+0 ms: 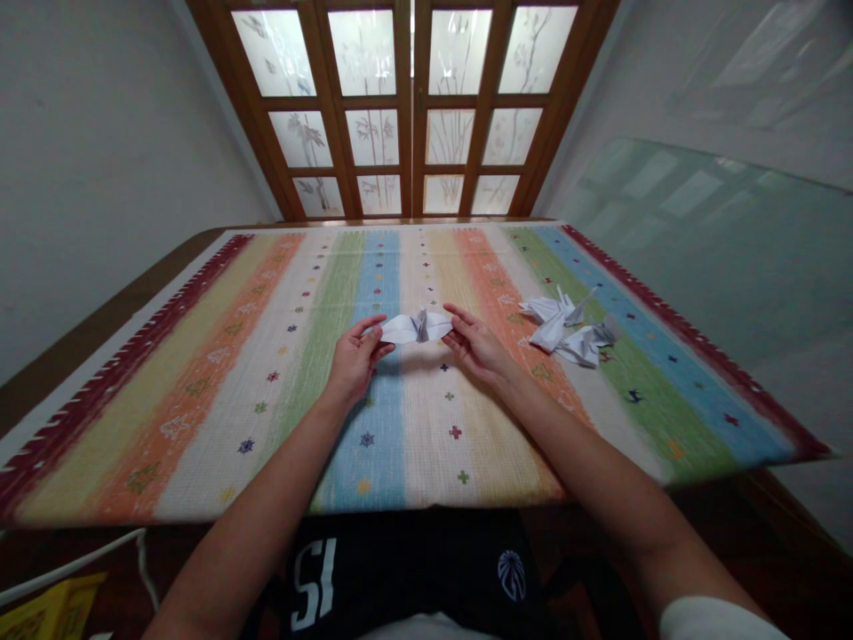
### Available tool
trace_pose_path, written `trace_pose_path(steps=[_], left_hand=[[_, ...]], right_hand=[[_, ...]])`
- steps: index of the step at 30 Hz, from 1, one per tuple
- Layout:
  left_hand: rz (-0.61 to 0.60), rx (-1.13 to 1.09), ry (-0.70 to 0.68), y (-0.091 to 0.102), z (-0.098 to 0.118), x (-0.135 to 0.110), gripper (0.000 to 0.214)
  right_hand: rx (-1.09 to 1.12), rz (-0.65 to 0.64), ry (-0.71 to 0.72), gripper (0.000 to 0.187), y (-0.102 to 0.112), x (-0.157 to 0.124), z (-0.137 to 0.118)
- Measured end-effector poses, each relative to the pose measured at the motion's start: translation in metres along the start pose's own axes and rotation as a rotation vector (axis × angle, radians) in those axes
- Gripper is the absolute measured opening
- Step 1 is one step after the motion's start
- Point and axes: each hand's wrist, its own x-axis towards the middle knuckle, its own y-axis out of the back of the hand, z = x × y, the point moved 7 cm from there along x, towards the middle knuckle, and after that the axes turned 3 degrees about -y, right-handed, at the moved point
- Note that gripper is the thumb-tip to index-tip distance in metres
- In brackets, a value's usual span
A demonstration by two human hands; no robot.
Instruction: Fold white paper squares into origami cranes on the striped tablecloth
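Note:
A white origami crane (pixel 418 327) is stretched between my two hands, just above the striped tablecloth (pixel 426 400). My left hand (pixel 360 357) pinches the tip of its left wing between thumb and fingers. On the other side, my right hand (pixel 476 345) is closed on the right wing tip. The crane's folded middle stands up between the spread wings. Off to the right, a small cluster of folded white paper cranes (pixel 566 327) lies on the cloth, overlapping each other.
Behind the table stand wooden doors (pixel 411 107) with patterned glass panes. A glass panel (pixel 720 258) leans along the right wall. Below the table's front left corner are a yellow plastic crate (pixel 50 609) and a white tube (pixel 73 562).

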Motion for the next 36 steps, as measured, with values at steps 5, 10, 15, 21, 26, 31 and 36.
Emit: trace_pose_path(steps=[5, 10, 15, 21, 26, 31, 36], left_hand=[[-0.055, -0.110, 0.057, -0.003, -0.002, 0.000, 0.040], [-0.102, -0.171, 0.117, -0.008, -0.002, -0.004, 0.040], [-0.148, -0.185, 0.133, -0.011, -0.002, -0.005, 0.043], [-0.118, -0.074, 0.170, -0.009, -0.005, -0.003, 0.034], [-0.088, 0.153, 0.159, -0.006, -0.010, -0.003, 0.029], [-0.233, 0.649, -0.110, -0.012, -0.008, -0.002, 0.019], [-0.522, 1.062, -0.359, -0.030, -0.016, -0.012, 0.014]], right_hand=[[0.048, -0.035, 0.013, 0.032, -0.002, -0.001, -0.003], [0.009, -0.033, 0.025, 0.032, 0.001, -0.001, -0.001], [-0.107, -0.019, 0.079, 0.033, 0.001, 0.000, -0.002], [-0.538, -0.125, 0.207, 0.030, -0.017, -0.005, -0.030], [-0.900, -0.022, 0.408, 0.020, -0.020, -0.019, -0.079], [-1.188, 0.192, 0.576, 0.016, -0.011, -0.061, -0.151], [-1.284, 0.593, 0.485, 0.022, 0.056, -0.106, -0.215]])
